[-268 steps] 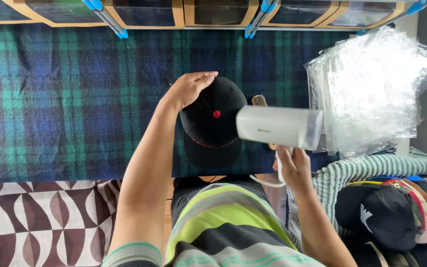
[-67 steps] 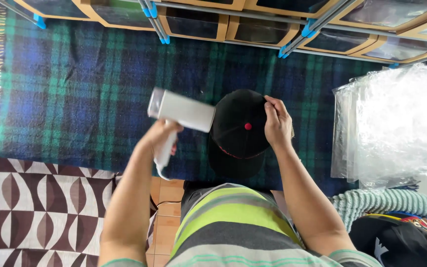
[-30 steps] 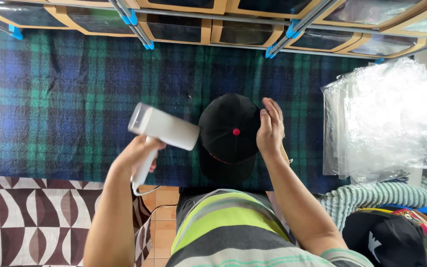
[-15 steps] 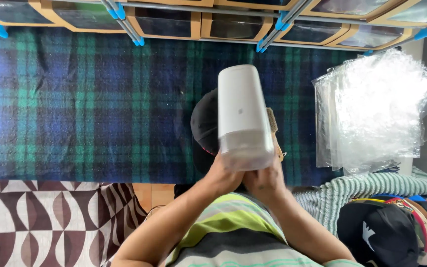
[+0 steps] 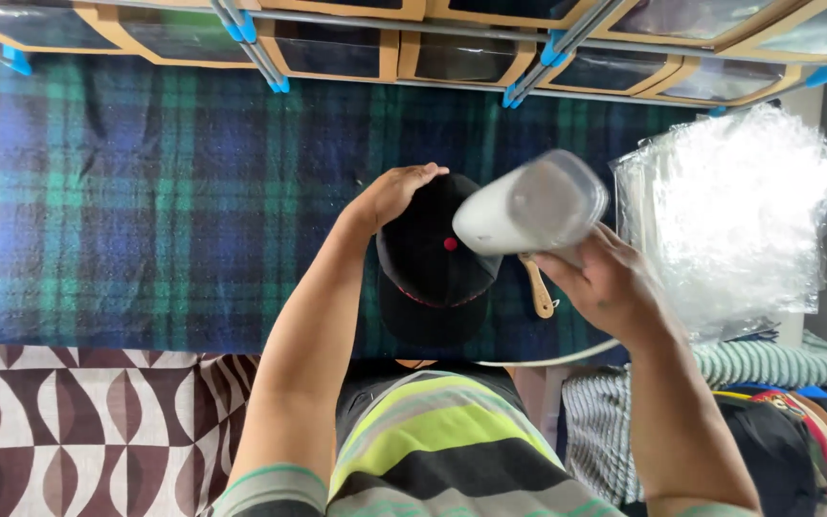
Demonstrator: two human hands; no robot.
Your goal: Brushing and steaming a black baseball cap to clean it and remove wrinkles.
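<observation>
A black cap with a red top button (image 5: 430,263) lies on a blue and green plaid blanket (image 5: 136,211). My left hand (image 5: 390,194) rests on the cap's upper left edge, fingers curved over it. My right hand (image 5: 600,284) grips the handle of a white hand-held steamer (image 5: 528,204), which hangs just above the cap's right side with its flat end turned toward me. A white cord (image 5: 552,357) trails from it. A wooden handle (image 5: 535,289) shows under the steamer, beside the cap.
A stack of clear plastic bags (image 5: 734,211) lies to the right. Shelf frames with blue clips (image 5: 337,43) run along the far edge. A brown patterned cloth (image 5: 78,421) is at lower left, and a basket of caps (image 5: 796,440) at lower right.
The steamer has passed from my left hand to my right hand and swung from above the cap to its right side. My left hand has gone to the cap's left edge.
</observation>
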